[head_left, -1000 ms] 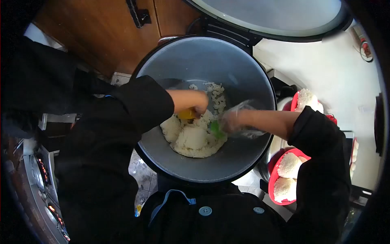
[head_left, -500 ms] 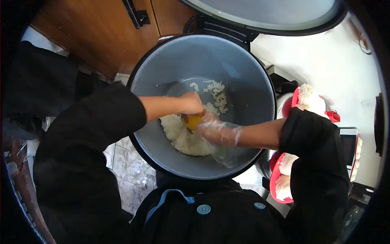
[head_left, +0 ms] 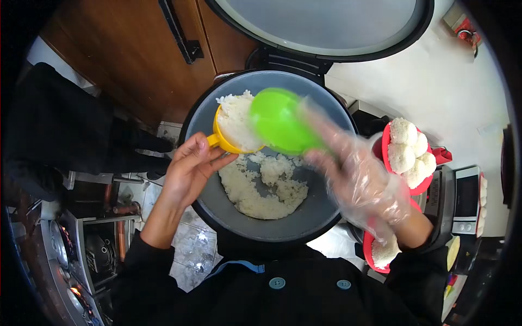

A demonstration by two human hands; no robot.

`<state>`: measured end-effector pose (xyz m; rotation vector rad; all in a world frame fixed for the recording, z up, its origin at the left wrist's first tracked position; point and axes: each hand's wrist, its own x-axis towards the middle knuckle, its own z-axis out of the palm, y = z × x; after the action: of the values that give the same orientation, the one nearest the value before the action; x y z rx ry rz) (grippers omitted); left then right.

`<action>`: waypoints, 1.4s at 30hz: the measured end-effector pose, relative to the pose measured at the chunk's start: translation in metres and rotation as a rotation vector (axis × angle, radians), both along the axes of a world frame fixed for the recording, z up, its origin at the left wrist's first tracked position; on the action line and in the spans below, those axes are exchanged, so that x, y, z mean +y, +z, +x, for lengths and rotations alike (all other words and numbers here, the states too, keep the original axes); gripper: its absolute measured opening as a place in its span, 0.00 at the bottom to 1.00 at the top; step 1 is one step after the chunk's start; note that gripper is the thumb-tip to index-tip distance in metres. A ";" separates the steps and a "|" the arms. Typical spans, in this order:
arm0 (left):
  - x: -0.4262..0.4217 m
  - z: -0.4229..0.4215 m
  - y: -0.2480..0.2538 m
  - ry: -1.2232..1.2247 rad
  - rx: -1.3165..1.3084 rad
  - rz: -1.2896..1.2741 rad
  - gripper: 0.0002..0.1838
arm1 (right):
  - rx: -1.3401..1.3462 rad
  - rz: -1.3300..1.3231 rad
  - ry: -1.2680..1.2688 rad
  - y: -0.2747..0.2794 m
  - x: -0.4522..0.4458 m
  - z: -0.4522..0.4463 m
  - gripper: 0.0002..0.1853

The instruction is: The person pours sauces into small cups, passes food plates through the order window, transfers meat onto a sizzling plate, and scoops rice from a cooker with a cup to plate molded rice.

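My left hand (head_left: 190,168) grips the handle of a yellow cup (head_left: 216,136), which is heaped with white rice (head_left: 237,117). In a clear plastic glove, my right hand (head_left: 361,176) holds a green bowl-shaped scoop (head_left: 280,120) against the right side of that rice; the scoop and fingers are blurred. Both are raised above a large grey pot (head_left: 321,201). A ragged layer of rice (head_left: 261,198) lies on the pot's bottom, below the cup.
Red plates (head_left: 387,155) with rounded rice mounds (head_left: 403,157) stand at the right. The round pot lid (head_left: 326,24) is open at the top. A person in dark clothes (head_left: 60,125) stands at the left, near a stove with flames (head_left: 76,293).
Both hands have risen out of the pot. The yellow cup now shows a full heap of rice, and the green scoop has come up beside it. Less rice lies in the pot's lower part.
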<state>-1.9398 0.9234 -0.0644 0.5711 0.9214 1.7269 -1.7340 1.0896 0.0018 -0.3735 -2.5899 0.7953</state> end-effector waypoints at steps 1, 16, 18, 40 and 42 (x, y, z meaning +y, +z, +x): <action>-0.001 0.002 -0.003 -0.002 0.004 0.004 0.09 | -0.014 -0.111 0.220 -0.001 -0.005 0.000 0.17; -0.002 0.025 -0.014 0.279 0.628 0.138 0.10 | 0.027 -0.487 0.012 -0.049 -0.039 -0.036 0.18; 0.001 0.030 -0.009 0.299 0.650 0.111 0.10 | 0.231 -0.513 -0.003 -0.068 -0.040 -0.046 0.18; 0.003 0.006 0.009 0.142 0.773 -0.040 0.07 | 0.095 -0.298 -0.032 0.007 0.010 -0.021 0.22; -0.001 0.010 0.010 0.329 1.507 -0.182 0.08 | 0.459 0.415 -0.153 0.058 0.043 -0.019 0.24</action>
<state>-1.9301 0.9222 -0.0546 1.7345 2.2444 1.2332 -1.7527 1.1323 0.0601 -0.2260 -2.1839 0.2384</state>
